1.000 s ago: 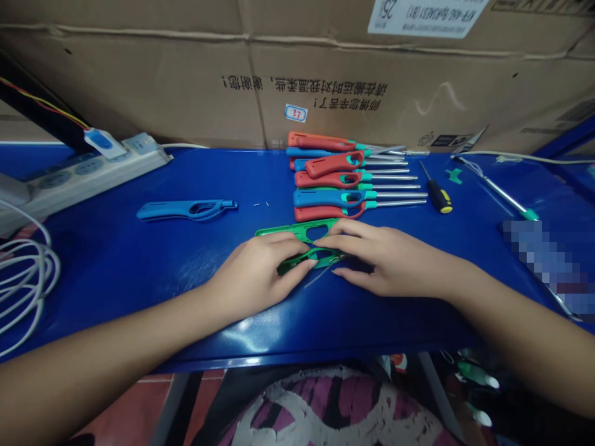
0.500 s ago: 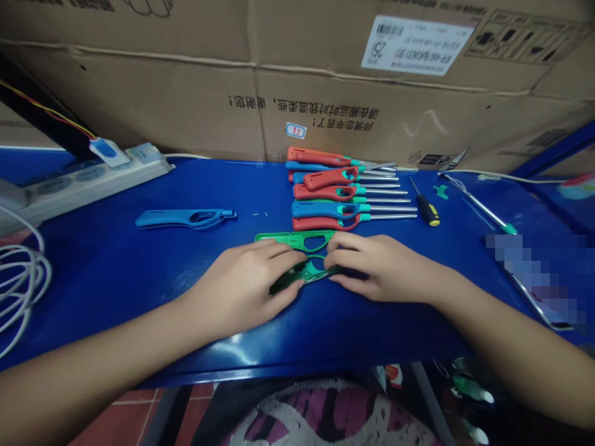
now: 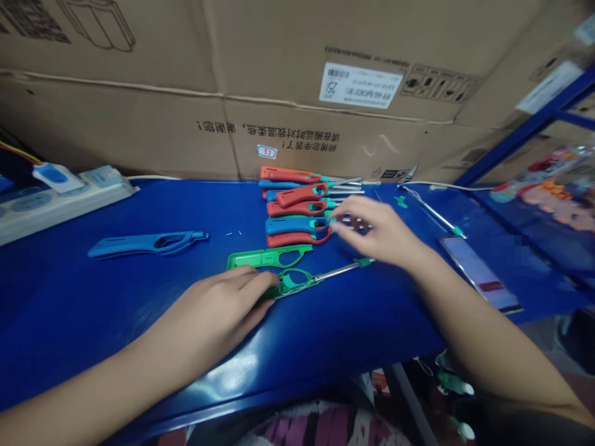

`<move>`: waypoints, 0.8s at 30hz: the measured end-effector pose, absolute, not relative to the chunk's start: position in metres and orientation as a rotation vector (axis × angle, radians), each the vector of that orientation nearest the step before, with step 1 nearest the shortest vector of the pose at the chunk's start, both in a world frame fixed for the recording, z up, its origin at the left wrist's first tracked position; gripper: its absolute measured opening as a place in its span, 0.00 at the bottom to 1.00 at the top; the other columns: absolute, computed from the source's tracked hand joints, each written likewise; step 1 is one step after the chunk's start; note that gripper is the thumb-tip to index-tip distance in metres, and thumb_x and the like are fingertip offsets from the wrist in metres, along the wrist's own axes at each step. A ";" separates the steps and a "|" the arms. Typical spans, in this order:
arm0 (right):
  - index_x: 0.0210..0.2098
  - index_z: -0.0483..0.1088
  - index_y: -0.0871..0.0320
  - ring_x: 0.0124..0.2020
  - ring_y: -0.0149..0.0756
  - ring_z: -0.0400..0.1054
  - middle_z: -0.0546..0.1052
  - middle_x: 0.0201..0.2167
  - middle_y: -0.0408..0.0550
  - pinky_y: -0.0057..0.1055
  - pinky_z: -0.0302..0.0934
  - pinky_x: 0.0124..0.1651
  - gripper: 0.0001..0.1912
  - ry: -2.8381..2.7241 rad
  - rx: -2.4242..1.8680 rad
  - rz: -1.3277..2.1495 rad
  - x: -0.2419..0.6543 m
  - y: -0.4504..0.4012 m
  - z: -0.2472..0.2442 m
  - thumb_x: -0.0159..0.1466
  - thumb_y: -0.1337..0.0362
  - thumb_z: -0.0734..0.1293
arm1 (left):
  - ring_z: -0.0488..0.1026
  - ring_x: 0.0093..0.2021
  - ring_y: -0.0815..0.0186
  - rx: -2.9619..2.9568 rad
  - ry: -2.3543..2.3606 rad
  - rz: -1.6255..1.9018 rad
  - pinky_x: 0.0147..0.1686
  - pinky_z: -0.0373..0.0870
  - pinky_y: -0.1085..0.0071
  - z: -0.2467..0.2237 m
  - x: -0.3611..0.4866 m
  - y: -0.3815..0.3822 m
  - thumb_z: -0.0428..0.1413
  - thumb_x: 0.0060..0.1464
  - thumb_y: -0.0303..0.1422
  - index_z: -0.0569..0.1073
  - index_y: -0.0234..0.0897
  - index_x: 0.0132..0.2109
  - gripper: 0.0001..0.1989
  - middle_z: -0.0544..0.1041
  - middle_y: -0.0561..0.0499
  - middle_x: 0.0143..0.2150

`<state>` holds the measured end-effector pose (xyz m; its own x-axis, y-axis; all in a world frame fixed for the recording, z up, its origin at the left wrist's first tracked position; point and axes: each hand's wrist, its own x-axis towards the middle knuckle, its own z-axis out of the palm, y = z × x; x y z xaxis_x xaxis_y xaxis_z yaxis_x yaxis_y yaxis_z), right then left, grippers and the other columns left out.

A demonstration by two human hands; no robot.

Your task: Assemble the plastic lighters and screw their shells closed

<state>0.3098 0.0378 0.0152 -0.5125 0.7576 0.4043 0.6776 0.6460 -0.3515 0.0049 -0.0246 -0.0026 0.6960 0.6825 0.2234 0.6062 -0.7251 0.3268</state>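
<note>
My left hand is closed around the handle of an opened green lighter half, whose metal tube with a teal piece points right. Just behind it lies another green shell half. My right hand is raised over the metal tubes of the stacked lighters, fingers curved; whether it grips anything is unclear. The stack holds several red and blue lighters, a blue one and a red one nearest. A blue lighter body lies at the left.
A power strip sits at the left edge. Cardboard stands behind the blue table. To the right are a phone, a loose metal tube and a small teal piece. Two tiny pins lie left of the stack.
My right hand has left the green lighter and moved up and right, over the stack's tubes. My left hand still holds the green half. The view has turned to the right.
</note>
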 end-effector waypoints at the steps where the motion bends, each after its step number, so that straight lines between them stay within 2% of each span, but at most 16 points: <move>1: 0.42 0.73 0.56 0.34 0.36 0.68 0.76 0.39 0.48 0.34 0.64 0.41 0.07 -2.244 -1.267 0.053 0.324 0.047 0.017 0.68 0.62 0.64 | 0.80 0.40 0.59 2.681 1.026 0.504 0.39 0.78 0.65 -0.004 0.005 -0.024 0.50 0.67 0.34 0.76 0.39 0.51 0.12 0.81 0.46 0.41; 4: 0.47 0.73 0.58 0.40 0.42 0.70 0.76 0.44 0.53 0.39 0.64 0.50 0.11 -1.903 -1.750 -0.227 0.370 0.073 0.019 0.67 0.66 0.62 | 0.81 0.40 0.57 2.747 1.007 0.493 0.39 0.80 0.61 -0.007 0.004 -0.023 0.48 0.68 0.34 0.76 0.39 0.50 0.13 0.82 0.44 0.43; 7: 0.55 0.70 0.59 0.56 0.50 0.66 0.72 0.54 0.59 0.41 0.60 0.61 0.18 -1.635 -2.285 -0.154 0.410 0.089 0.014 0.65 0.69 0.63 | 0.82 0.40 0.55 2.843 0.972 0.498 0.37 0.82 0.57 -0.009 0.003 -0.024 0.45 0.70 0.33 0.75 0.37 0.51 0.15 0.82 0.43 0.45; 9: 0.58 0.68 0.63 0.62 0.61 0.61 0.68 0.59 0.67 0.51 0.60 0.61 0.22 -1.507 -2.441 -0.115 0.427 0.093 0.008 0.64 0.68 0.65 | 0.82 0.39 0.54 2.893 0.951 0.509 0.35 0.82 0.57 -0.010 0.003 -0.024 0.44 0.70 0.33 0.75 0.36 0.50 0.16 0.82 0.42 0.45; 11: 0.60 0.67 0.64 0.64 0.68 0.58 0.63 0.63 0.71 0.59 0.60 0.59 0.25 -1.409 -2.555 -0.074 0.438 0.095 0.001 0.64 0.67 0.66 | 0.83 0.39 0.53 2.929 0.930 0.506 0.34 0.83 0.56 -0.010 0.004 -0.024 0.43 0.70 0.33 0.76 0.35 0.49 0.17 0.83 0.41 0.44; 14: 0.62 0.65 0.60 0.65 0.62 0.59 0.62 0.65 0.66 0.58 0.61 0.61 0.24 -1.351 -2.637 -0.042 0.446 0.097 -0.010 0.67 0.63 0.66 | 0.83 0.39 0.52 2.933 0.913 0.501 0.35 0.83 0.55 -0.008 0.006 -0.024 0.42 0.70 0.33 0.77 0.35 0.49 0.18 0.83 0.41 0.44; 17: 0.59 0.67 0.58 0.57 0.47 0.68 0.69 0.60 0.56 0.50 0.67 0.57 0.20 -1.318 -2.672 -0.055 0.449 0.101 -0.016 0.70 0.58 0.66 | 0.83 0.40 0.51 2.917 0.951 0.457 0.36 0.83 0.56 -0.007 0.005 -0.023 0.42 0.68 0.32 0.78 0.36 0.50 0.19 0.84 0.41 0.46; 19: 0.57 0.68 0.58 0.52 0.42 0.71 0.72 0.56 0.53 0.46 0.69 0.53 0.19 -1.335 -2.663 -0.047 0.450 0.107 -0.017 0.70 0.57 0.66 | 0.84 0.41 0.50 2.926 0.966 0.430 0.36 0.84 0.56 -0.007 0.004 -0.023 0.43 0.65 0.29 0.78 0.36 0.52 0.19 0.83 0.39 0.47; 24: 0.57 0.69 0.58 0.51 0.41 0.72 0.73 0.55 0.53 0.44 0.70 0.52 0.18 -1.465 -2.608 0.043 0.460 0.131 -0.008 0.70 0.57 0.66 | 0.84 0.40 0.49 2.958 0.924 0.469 0.35 0.84 0.56 -0.012 0.000 -0.021 0.44 0.58 0.22 0.78 0.35 0.53 0.23 0.83 0.38 0.47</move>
<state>0.4601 0.1306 -0.0081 0.5227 0.8511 0.0484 0.8468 -0.5118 -0.1446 0.0004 -0.0210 -0.0115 0.7815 0.5575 0.2802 0.5553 -0.8262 0.0951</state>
